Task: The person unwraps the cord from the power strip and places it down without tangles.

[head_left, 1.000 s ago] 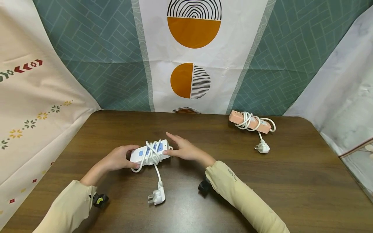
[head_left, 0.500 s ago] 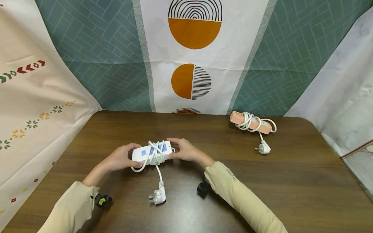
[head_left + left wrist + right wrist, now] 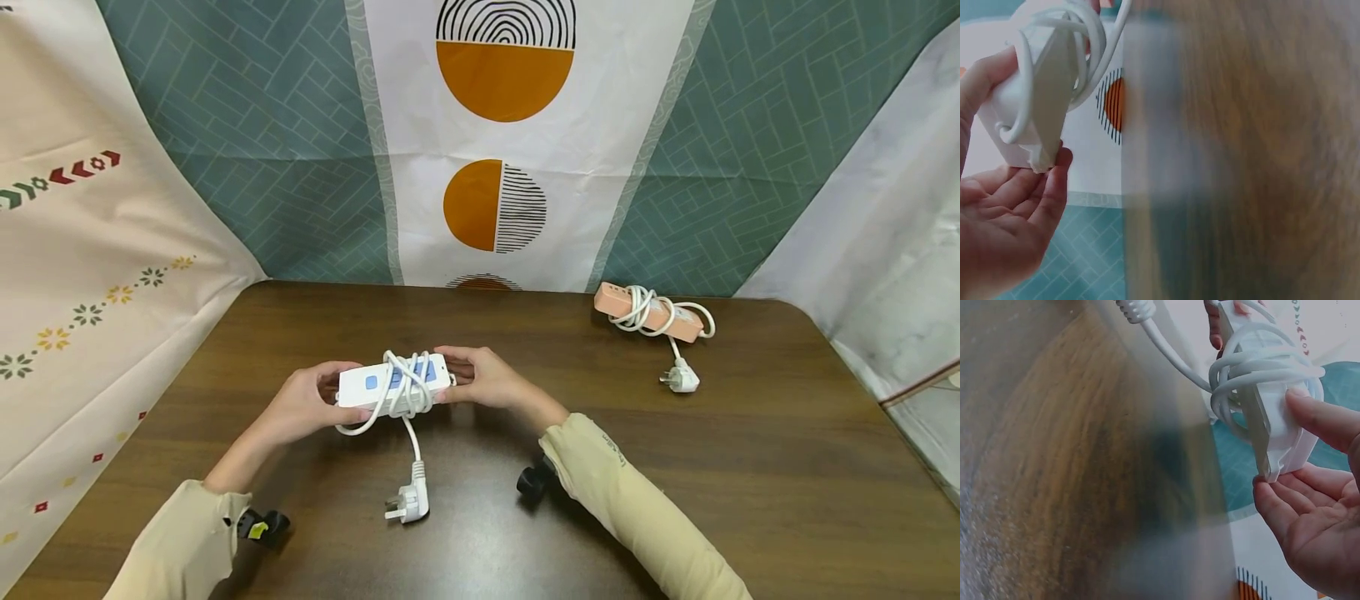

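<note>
A white power strip with blue patches on top has its white cord wound round the middle. My left hand grips the strip's left end, thumb on the near side. At the other end, my right hand holds it between thumb and fingers. In both wrist views the thumb and fingers bend round the white casing, which appears raised off the table. The cord's three-pin plug hangs or lies toward the near side; which one is hard to tell.
A pink power strip wrapped in white cord lies at the back right of the brown wooden table. Its white plug lies in front of it. Patterned cloths hang behind and at the sides.
The right hand has closed its thumb and fingers on the white power strip's right end. The strip has shifted slightly right and up in the view, still with the left hand on it.
</note>
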The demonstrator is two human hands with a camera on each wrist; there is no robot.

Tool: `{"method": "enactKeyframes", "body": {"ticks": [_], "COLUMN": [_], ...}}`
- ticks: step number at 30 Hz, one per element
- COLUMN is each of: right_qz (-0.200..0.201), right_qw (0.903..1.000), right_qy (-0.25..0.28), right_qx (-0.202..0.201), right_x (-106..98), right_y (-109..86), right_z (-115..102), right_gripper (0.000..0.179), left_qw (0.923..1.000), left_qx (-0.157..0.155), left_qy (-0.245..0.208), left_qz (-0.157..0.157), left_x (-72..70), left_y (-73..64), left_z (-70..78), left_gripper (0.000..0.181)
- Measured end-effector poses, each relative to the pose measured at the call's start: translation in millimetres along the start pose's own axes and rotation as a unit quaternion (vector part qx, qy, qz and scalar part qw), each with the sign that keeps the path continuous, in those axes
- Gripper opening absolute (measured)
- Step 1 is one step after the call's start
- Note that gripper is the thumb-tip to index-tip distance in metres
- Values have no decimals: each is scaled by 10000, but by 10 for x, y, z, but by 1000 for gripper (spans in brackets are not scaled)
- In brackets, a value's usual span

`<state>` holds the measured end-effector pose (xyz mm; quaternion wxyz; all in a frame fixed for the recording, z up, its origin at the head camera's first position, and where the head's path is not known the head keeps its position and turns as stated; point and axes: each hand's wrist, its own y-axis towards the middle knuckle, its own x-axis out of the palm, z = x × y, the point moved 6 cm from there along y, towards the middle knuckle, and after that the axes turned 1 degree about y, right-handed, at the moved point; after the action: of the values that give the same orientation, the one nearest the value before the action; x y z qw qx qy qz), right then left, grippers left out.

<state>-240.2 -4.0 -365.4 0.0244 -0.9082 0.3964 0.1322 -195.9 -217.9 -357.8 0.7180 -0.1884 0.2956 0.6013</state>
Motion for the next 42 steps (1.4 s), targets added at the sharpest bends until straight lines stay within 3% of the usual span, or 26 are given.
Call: {"method": "enactKeyframes", "body": {"ticks": [8, 15, 22, 29, 33, 37, 42], "right_qz": [115, 156, 147, 54, 156, -137, -352], "right_qw": [9992, 9978, 9963, 9962, 9906, 9766, 9715], "right_qy": [380, 629, 763, 650, 1153, 1944, 2090], "right_qx": [86, 120, 361, 574, 719, 904, 1056], "right_x": [-39, -49, -38, 167, 305, 450, 506], "right_y": [-64, -105, -141, -105, -65, -24, -1], "right_z": [-100, -75, 7, 178, 218, 201, 183], "right_gripper": [67, 66, 66, 39, 37, 38, 31], "left_qw": [9988, 9951, 9918, 9871, 9867, 9871, 9864], "left_qx": [60, 187, 420, 621, 680, 662, 696], "left_qy": [-211, -816, -992, -1292, -1329, -1332, -1377], "left_qz": [443, 536, 695, 716, 649, 588, 564], "left_x": [-63, -61, -92, -135, -136, -135, -141], "left_y": [-62, -77, -81, -93, -86, -88, -92], "left_z": [79, 88, 130, 229, 293, 326, 327], "left_gripper": [57, 55, 53, 53, 54, 53, 53]}}
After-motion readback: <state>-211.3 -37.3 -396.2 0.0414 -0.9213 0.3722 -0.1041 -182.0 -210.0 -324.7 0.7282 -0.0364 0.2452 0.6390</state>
